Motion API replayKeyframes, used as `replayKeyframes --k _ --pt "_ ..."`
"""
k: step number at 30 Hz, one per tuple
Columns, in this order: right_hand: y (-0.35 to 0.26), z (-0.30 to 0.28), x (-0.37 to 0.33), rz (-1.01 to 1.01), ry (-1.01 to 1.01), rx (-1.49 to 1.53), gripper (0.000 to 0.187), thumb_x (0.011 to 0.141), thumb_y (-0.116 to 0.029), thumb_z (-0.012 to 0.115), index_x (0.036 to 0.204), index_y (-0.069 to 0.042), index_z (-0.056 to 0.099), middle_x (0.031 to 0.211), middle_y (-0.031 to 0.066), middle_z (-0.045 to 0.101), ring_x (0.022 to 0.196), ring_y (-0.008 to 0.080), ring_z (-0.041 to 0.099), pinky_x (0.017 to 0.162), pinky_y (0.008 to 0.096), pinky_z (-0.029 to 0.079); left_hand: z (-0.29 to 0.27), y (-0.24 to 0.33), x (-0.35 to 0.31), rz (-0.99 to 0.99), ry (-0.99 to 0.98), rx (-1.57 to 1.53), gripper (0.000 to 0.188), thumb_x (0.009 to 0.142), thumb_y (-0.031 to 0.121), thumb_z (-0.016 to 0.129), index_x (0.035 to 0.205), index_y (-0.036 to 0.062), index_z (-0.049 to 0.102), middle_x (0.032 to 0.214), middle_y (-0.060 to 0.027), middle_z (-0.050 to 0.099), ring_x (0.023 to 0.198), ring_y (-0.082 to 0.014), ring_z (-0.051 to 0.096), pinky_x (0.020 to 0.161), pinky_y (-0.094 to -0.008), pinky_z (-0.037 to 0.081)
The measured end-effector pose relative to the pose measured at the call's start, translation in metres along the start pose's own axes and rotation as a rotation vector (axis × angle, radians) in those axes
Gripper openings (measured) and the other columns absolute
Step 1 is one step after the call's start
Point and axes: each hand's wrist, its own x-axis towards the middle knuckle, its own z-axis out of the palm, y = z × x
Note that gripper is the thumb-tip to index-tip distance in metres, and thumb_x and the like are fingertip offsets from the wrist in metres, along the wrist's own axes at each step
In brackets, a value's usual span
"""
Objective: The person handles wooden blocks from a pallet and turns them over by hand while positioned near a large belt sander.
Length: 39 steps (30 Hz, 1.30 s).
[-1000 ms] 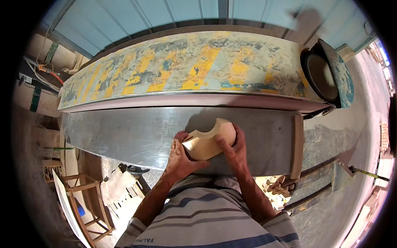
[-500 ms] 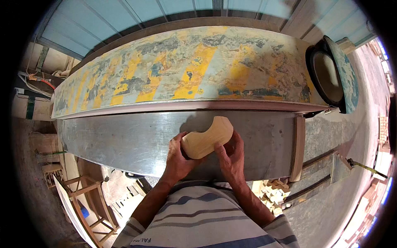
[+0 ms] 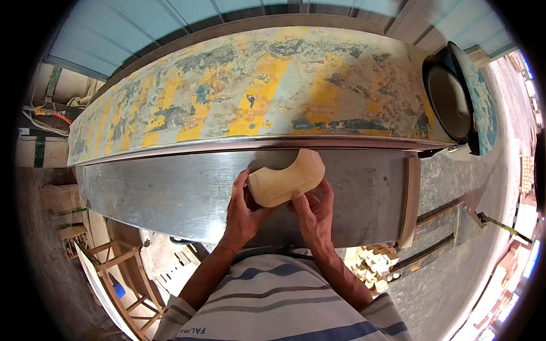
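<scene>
A pale wooden block (image 3: pixel 287 181) with a curved notch in its far edge is held between my two hands, above a smooth metal table (image 3: pixel 153 182). My left hand (image 3: pixel 243 210) grips its left end, the thumb along the side and the fingers partly hidden beneath. My right hand (image 3: pixel 314 210) holds the right end, thumb at the near edge and fingers behind. Just beyond the block runs the long housing (image 3: pixel 227 96) of a machine, its worn paint striped yellow and grey. The block's upper right corner is close to the housing's lower edge.
A round black-rimmed opening with a teal cover (image 3: pixel 483 102) is at the housing's right end. A wooden strip (image 3: pixel 409 202) edges the table's right side. Several wooden pieces (image 3: pixel 372 264) are piled below right. A wooden frame stand (image 3: pixel 122 278) is at lower left.
Both hands have lifted the wooden block slightly away from me, toward the striped housing, and it has turned a little. The whole view has shifted slightly.
</scene>
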Motion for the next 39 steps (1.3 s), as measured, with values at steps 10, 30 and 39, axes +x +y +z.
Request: replayKeyframes --k 10,30,39 --pt "0.008 0.001 0.005 -0.035 0.045 0.011 0.077 0.092 -0.027 0.067 0.142 0.001 0.015 0.121 0.0205 0.057 0.107 0.0218 0.060 0.086 0.0341 0.052 0.007 0.008 0.002 -0.046 0.041 -0.104 0.096 0.078 0.018 0.082 0.148 -0.0042 0.018 0.142 -0.0208 0.041 0.126 -0.0289 0.049 0.105 -0.0385 0.043" --pt "-0.002 -0.003 0.010 -0.094 0.041 -0.001 0.074 0.094 -0.021 0.064 0.143 0.006 0.017 0.117 0.0237 0.059 0.109 0.0227 0.058 0.092 0.0343 0.047 0.012 0.009 0.006 -0.044 0.050 0.035 0.095 0.077 0.018 0.083 0.146 -0.0005 0.020 0.140 -0.0215 0.041 0.126 -0.0295 0.048 0.105 -0.0404 0.043" --pt "-0.006 -0.016 0.015 -0.096 0.033 -0.045 0.074 0.093 -0.025 0.066 0.143 0.008 0.023 0.112 0.0234 0.061 0.103 0.0220 0.060 0.088 0.0336 0.049 0.017 0.013 0.000 -0.035 0.059 0.025 0.090 0.075 0.020 0.084 0.142 0.0005 0.026 0.135 -0.0192 0.044 0.120 -0.0270 0.052 0.103 -0.0382 0.043"
